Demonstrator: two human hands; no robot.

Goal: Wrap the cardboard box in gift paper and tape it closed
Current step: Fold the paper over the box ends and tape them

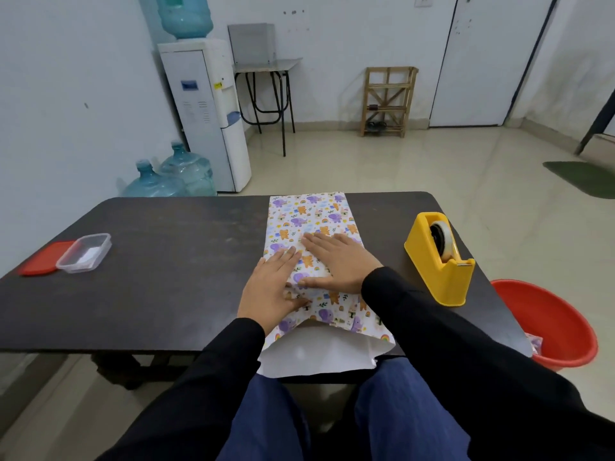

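Dark counter (166,277), over front edge: gift paper (309,214), thin, likely slippery, easily creased. Left hand (269,287), right hand (336,261) spread flat, pressing overlapped seam; hold there.

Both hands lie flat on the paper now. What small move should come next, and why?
Probably hold the gift paper down with the left hand and reach the right hand to the tape dispenser for a strip. Both hands lie flat on the folded paper, no tape shows on it, and the dispenser stands just to the right.
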